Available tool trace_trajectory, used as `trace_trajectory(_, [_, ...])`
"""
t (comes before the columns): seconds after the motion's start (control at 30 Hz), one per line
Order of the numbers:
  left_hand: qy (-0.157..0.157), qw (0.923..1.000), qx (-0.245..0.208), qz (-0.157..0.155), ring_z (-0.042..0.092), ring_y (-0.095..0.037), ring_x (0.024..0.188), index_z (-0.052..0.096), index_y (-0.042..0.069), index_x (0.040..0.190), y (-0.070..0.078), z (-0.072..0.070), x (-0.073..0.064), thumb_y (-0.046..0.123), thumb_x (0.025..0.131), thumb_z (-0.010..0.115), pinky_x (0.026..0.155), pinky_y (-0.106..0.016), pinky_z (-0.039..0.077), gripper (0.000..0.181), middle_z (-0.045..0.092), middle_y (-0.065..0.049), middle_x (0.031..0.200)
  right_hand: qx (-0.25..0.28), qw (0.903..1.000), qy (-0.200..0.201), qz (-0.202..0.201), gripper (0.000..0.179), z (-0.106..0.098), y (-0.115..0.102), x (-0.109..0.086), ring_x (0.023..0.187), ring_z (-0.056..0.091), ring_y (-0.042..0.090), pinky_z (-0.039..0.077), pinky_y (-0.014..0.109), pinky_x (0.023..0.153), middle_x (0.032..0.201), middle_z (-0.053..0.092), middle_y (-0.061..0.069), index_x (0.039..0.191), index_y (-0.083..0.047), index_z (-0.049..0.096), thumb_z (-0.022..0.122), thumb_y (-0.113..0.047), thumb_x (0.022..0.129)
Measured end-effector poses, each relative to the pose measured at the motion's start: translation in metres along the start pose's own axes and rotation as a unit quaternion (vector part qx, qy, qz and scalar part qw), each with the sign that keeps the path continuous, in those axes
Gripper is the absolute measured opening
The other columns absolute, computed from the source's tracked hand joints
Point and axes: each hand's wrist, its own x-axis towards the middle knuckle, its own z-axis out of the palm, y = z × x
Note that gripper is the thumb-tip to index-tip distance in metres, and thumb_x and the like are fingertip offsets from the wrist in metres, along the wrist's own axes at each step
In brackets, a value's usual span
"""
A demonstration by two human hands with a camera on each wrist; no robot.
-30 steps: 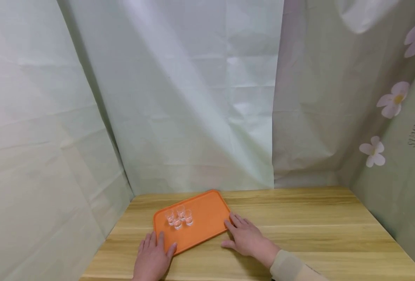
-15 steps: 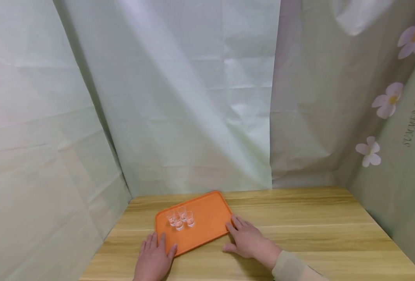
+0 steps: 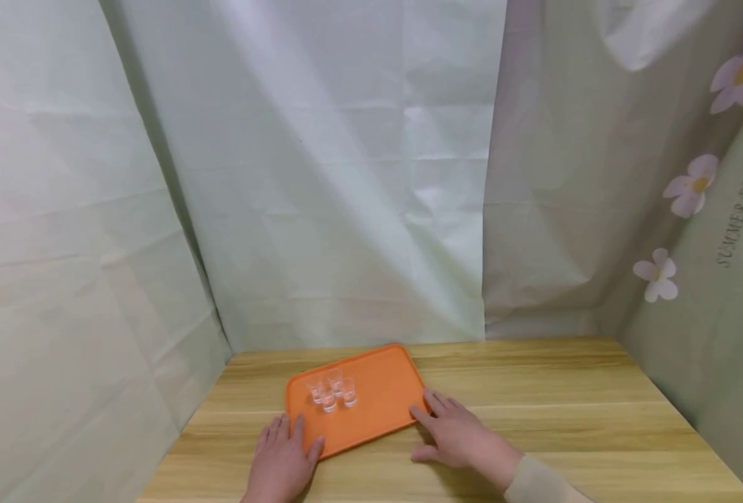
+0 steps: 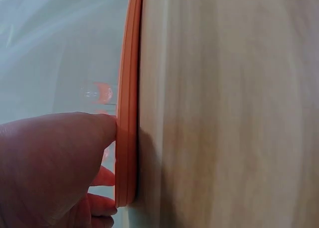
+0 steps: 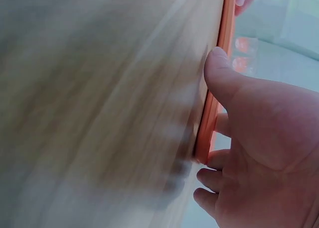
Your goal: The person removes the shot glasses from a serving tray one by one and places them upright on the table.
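An orange tray (image 3: 378,398) lies at a slant on the wooden table, with several small clear shot glasses (image 3: 329,402) standing grouped on its left half. At the tray's near left corner is my left hand (image 3: 282,461), its fingers extended over the left side and the thumb at the front edge. My right hand (image 3: 462,436) touches the near right corner with its fingertips, the fingers extended. In the left wrist view the left thumb rests against the tray's rim (image 4: 127,138). The right wrist view has the right thumb (image 5: 218,68) overlapping the rim.
Pale green sheeting (image 3: 346,209) hangs behind the table and along both sides, with printed white flowers (image 3: 692,185) on the right. The tray's far corner comes close to the back sheet. Bare wooden table top (image 3: 554,398) extends to the right of the tray.
The tray has slid a little to the right, with the shot glasses still standing on it. Both hands have moved along with it. The head view has shifted slightly.
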Motion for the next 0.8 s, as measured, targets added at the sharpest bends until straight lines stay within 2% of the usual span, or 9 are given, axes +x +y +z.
trace_trajectory(0.27, [-0.013, 0.9998, -0.006, 0.013, 0.039, -0.06, 0.151, 0.058, -0.011, 0.149, 0.01, 0.0, 0.002, 0.049, 0.108, 0.067, 0.126, -0.073, 0.027, 0.074, 0.048, -0.043, 0.156, 0.003, 0.9999, 0.005, -0.014, 0.082, 0.002, 0.009, -0.013, 0.158, 0.036, 0.05, 0.036, 0.066, 0.126, 0.171, 0.036, 0.033, 0.165, -0.014, 0.053, 0.069, -0.063, 0.101])
trace_trajectory(0.47, [-0.007, 0.9997, -0.009, 0.023, 0.041, -0.06, 0.15, 0.06, -0.01, 0.148, 0.015, -0.001, 0.004, 0.05, 0.107, 0.068, 0.126, -0.073, 0.028, 0.074, 0.049, -0.042, 0.156, 0.011, 0.9995, 0.022, -0.022, 0.079, 0.003, 0.014, -0.021, 0.156, 0.038, 0.053, 0.037, 0.07, 0.123, 0.168, 0.038, 0.036, 0.164, -0.018, 0.056, 0.068, -0.064, 0.101])
trace_trajectory(0.7, [0.0, 0.9989, -0.016, 0.043, 0.044, -0.06, 0.149, 0.061, -0.01, 0.147, 0.018, 0.003, 0.006, 0.049, 0.106, 0.07, 0.126, -0.072, 0.03, 0.073, 0.051, -0.041, 0.154, 0.014, 0.9998, 0.015, 0.003, 0.076, 0.006, 0.016, -0.031, 0.158, 0.036, 0.051, 0.035, 0.07, 0.125, 0.17, 0.037, 0.034, 0.164, -0.026, 0.056, 0.068, -0.066, 0.1])
trace_trajectory(0.8, [0.003, 0.9988, -0.015, 0.047, 0.043, -0.059, 0.149, 0.061, -0.01, 0.147, 0.02, 0.005, 0.008, 0.049, 0.106, 0.07, 0.126, -0.072, 0.029, 0.073, 0.051, -0.041, 0.155, 0.025, 0.9995, 0.012, 0.012, 0.076, 0.003, 0.015, -0.036, 0.159, 0.034, 0.051, 0.033, 0.071, 0.125, 0.171, 0.035, 0.033, 0.164, -0.026, 0.056, 0.069, -0.064, 0.1])
